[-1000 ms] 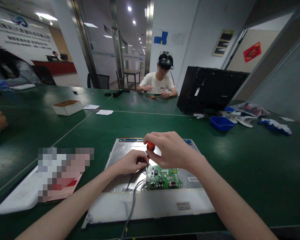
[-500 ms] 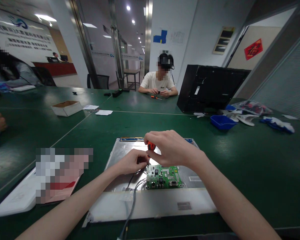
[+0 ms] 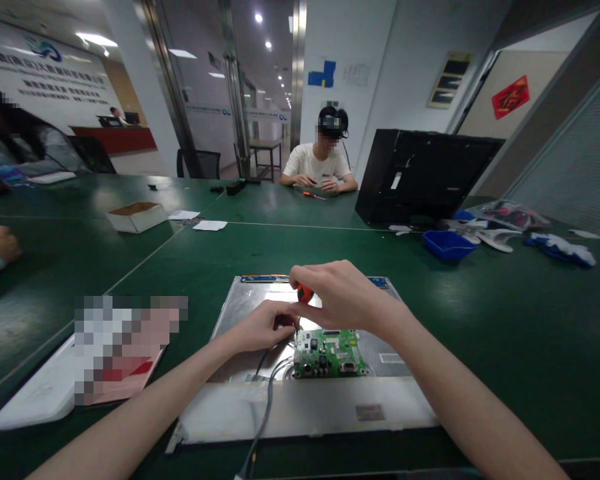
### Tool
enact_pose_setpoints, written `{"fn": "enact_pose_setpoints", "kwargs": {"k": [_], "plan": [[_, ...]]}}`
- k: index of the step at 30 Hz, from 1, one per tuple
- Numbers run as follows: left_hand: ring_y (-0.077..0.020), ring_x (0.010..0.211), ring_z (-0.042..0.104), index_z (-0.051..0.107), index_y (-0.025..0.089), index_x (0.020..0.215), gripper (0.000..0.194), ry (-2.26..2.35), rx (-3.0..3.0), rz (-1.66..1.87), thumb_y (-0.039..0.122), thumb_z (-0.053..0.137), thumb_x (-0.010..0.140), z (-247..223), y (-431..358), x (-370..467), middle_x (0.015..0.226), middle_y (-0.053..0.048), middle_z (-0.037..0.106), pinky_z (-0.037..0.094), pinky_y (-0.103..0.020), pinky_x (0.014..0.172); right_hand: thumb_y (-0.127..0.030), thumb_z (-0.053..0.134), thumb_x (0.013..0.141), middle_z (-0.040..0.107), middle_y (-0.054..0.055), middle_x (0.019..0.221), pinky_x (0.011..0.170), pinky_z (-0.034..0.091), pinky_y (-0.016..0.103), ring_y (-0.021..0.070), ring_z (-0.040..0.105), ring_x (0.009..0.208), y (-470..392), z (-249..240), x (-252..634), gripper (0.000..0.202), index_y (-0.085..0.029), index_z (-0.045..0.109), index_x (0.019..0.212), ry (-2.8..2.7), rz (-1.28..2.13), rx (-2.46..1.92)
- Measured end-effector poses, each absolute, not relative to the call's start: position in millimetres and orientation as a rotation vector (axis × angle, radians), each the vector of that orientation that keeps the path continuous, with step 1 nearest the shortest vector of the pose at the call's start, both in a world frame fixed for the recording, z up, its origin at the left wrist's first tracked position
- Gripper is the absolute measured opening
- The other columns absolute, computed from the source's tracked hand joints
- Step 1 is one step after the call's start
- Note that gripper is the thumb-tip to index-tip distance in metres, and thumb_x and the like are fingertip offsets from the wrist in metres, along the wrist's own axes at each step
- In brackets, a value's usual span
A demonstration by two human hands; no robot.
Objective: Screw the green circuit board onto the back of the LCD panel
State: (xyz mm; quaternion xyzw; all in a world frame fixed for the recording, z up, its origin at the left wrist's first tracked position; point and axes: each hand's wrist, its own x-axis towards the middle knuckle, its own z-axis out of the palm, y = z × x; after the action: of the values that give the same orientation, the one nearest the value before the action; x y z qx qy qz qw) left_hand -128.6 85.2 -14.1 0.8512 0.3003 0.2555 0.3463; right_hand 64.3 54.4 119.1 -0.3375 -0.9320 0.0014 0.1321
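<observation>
My right hand [image 3: 333,293] is closed round the orange-and-black handle of a screwdriver [image 3: 305,293], held upright over the top left corner of a green circuit board [image 3: 329,353]. Close beside the screwdriver's lower end, my left hand [image 3: 267,325] has its fingers pinched together; whatever they grip is hidden. The board lies on the metal back of a display panel [image 3: 230,413]. Grey cables [image 3: 269,407] run from the board's left side toward me across the panel.
Left of the panel lie a white object [image 3: 35,393] and a pinkish flat item [image 3: 130,380]. Farther off are an open white box [image 3: 137,217], a black monitor [image 3: 425,177], a blue tray [image 3: 449,245] and gloves [image 3: 560,249]. Another person [image 3: 320,160] sits across the table [image 3: 260,247].
My two hands and the screwdriver keep nearly the same place over the board. The view has shifted very slightly. Across the table, the person's hands have moved a little.
</observation>
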Motion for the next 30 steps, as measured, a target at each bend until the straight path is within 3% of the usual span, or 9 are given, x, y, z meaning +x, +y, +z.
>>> {"fn": "enact_pose_setpoints", "kwargs": {"k": [6, 14, 18, 21, 30], "plan": [[-0.0157, 0.070, 0.060, 0.066, 0.014, 0.082, 0.009, 0.802, 2.202, 0.650, 0.013, 0.057, 0.078, -15, 85, -129, 0.076, -0.002, 0.067, 0.046, -0.026, 0.068, -0.021, 0.051, 0.084, 0.065, 0.001, 0.086, 0.055, 0.025, 0.027, 0.0104, 0.049, 0.063, 56, 120, 67, 0.014, -0.018, 0.053, 0.098, -2.688, 0.060, -0.972], [-0.0136, 0.062, 0.057, 0.066, 0.013, 0.079, 0.009, 0.913, 2.124, 0.737, 0.016, 0.058, 0.080, -13, 83, -130, 0.069, -0.002, 0.065, 0.043, -0.023, 0.058, -0.038, 0.050, 0.090, 0.062, 0.000, 0.070, 0.053, 0.020, 0.027, 0.0108, 0.045, 0.056, 61, 114, 66, 0.019, -0.020, 0.054, 0.088, -2.644, -0.125, -1.091], [-0.0133, 0.061, 0.055, 0.065, 0.013, 0.080, 0.008, 0.855, 2.202, 0.714, 0.014, 0.057, 0.079, -14, 82, -130, 0.067, -0.001, 0.063, 0.042, -0.023, 0.058, -0.025, 0.053, 0.082, 0.064, 0.002, 0.084, 0.055, 0.024, 0.027, 0.0111, 0.049, 0.063, 54, 118, 66, 0.013, -0.019, 0.053, 0.094, -2.658, 0.005, -1.008], [-0.0133, 0.061, 0.055, 0.066, 0.014, 0.082, 0.008, 0.834, 2.264, 0.685, 0.014, 0.059, 0.078, -13, 80, -129, 0.068, -0.001, 0.062, 0.041, -0.023, 0.058, -0.020, 0.050, 0.081, 0.065, 0.001, 0.083, 0.054, 0.023, 0.027, 0.0113, 0.050, 0.063, 53, 117, 64, 0.014, -0.018, 0.052, 0.095, -2.656, 0.013, -1.046], [-0.0143, 0.065, 0.059, 0.065, 0.015, 0.081, 0.006, 0.828, 2.259, 0.638, 0.016, 0.059, 0.082, -12, 78, -128, 0.072, -0.002, 0.066, 0.044, -0.024, 0.062, -0.049, 0.053, 0.088, 0.061, -0.001, 0.066, 0.052, 0.017, 0.027, 0.0114, 0.047, 0.055, 56, 112, 59, 0.028, -0.021, 0.054, 0.089, -2.624, -0.159, -1.182]]}}
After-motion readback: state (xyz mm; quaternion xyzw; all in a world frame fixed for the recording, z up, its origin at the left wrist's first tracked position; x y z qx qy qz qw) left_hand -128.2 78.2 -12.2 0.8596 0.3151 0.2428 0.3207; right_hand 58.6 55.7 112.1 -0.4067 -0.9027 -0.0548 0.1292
